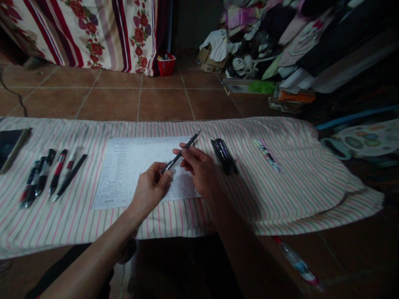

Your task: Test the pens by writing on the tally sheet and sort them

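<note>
A dark pen (181, 153) with a silvery clip end slants up to the right between my two hands, its tip pointing away from me. The fingers of my left hand (153, 182) close around its lower end. Higher on the barrel, my right hand (199, 168) pinches it between thumb and fingers. Beneath both hands lies a sheet of paper (115, 178) covered with small print and marks. Just right of my right hand are several dark pens (225, 155) laid together. Over on the left, several more pens (57, 174) lie side by side, some with red or white grips.
A striped cloth (299, 191) covers the table. Toward the right lies a colourful slim item (268, 155). A dark flat object (12, 145) sits at the left edge. On the floor are a plastic bottle (296, 261) and a red basket (166, 64); clothes (299, 37) pile up behind.
</note>
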`<action>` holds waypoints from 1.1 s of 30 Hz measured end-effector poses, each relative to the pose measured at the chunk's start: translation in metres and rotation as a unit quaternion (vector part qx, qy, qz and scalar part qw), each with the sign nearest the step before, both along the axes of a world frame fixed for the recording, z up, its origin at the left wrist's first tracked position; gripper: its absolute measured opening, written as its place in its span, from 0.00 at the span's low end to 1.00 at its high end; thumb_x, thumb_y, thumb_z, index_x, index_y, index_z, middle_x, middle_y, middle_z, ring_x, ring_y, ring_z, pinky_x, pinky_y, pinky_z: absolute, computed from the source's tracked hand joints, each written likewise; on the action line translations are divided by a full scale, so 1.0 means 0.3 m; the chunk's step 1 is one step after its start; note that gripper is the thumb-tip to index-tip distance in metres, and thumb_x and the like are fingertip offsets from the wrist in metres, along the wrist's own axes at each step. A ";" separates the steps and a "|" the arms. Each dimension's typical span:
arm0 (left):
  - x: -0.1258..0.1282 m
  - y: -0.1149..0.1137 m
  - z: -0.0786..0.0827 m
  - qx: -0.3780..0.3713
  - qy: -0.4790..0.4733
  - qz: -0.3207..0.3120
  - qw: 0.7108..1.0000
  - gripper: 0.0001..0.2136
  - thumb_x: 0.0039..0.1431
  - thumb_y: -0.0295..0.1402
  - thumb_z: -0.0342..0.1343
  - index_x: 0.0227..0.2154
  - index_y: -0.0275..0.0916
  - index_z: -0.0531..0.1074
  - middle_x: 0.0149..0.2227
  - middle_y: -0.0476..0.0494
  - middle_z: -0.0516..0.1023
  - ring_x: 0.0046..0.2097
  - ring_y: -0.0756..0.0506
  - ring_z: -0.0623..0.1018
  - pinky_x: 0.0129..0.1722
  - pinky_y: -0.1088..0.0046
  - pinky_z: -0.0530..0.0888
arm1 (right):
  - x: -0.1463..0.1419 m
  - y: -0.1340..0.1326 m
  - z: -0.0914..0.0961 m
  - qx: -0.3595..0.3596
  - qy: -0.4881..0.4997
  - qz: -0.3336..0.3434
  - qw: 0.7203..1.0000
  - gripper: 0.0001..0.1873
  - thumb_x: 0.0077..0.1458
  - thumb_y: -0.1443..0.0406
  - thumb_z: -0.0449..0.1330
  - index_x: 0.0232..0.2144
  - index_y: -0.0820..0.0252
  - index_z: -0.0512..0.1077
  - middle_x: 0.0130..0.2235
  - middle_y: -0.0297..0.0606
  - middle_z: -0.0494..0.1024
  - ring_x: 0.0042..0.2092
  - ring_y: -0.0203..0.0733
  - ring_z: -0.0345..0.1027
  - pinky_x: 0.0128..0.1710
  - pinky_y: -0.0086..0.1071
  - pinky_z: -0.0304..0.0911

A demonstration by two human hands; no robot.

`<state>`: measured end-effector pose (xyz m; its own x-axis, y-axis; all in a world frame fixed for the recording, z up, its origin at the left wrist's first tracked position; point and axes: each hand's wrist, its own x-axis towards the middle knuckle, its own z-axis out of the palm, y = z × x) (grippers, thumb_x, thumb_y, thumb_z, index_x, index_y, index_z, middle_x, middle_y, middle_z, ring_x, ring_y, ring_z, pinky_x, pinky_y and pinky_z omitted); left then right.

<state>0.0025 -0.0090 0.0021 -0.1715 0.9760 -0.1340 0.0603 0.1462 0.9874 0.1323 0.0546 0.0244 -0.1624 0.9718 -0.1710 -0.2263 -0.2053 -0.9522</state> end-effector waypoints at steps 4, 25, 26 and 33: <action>-0.004 0.003 -0.012 0.002 0.004 0.008 1.000 0.11 0.53 0.41 0.57 0.32 0.38 0.68 0.20 0.53 0.69 0.21 0.53 0.67 0.20 0.77 0.64 | -0.015 -0.012 0.002 0.002 -0.044 0.045 0.998 0.14 0.49 0.58 0.62 0.37 0.58 0.75 0.38 0.38 0.81 0.28 0.31 0.67 0.24 0.26 0.54; -0.034 0.001 -0.022 -0.027 -0.062 -0.023 0.997 0.14 0.53 0.43 0.56 0.37 0.39 0.69 0.25 0.48 0.75 0.25 0.51 0.72 0.25 0.76 0.67 | -0.046 -0.005 -0.005 0.013 -0.043 0.059 0.997 0.14 0.52 0.62 0.56 0.40 0.60 0.72 0.36 0.38 0.80 0.27 0.30 0.64 0.23 0.25 0.54; -0.036 0.001 -0.025 -0.026 -0.062 -0.019 0.998 0.14 0.53 0.43 0.57 0.37 0.39 0.69 0.26 0.48 0.75 0.25 0.51 0.72 0.25 0.76 0.67 | -0.046 -0.006 -0.006 0.013 -0.045 0.062 0.997 0.14 0.52 0.62 0.57 0.40 0.60 0.72 0.36 0.38 0.80 0.27 0.30 0.65 0.23 0.25 0.55; -0.054 -0.003 -0.018 -0.024 -0.053 0.007 0.998 0.13 0.53 0.43 0.56 0.34 0.37 0.67 0.24 0.49 0.73 0.23 0.51 0.71 0.23 0.76 0.67 | -0.050 -0.014 -0.008 0.037 -0.055 0.053 0.996 0.14 0.52 0.58 0.58 0.39 0.59 0.72 0.38 0.40 0.80 0.30 0.33 0.70 0.26 0.26 0.62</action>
<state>-0.0136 -0.0100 -0.0034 -0.1670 0.9658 -0.1981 -0.0459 0.1931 0.9801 0.1175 0.0505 0.0219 -0.2498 0.9605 -0.1224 -0.1011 -0.1516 -0.9833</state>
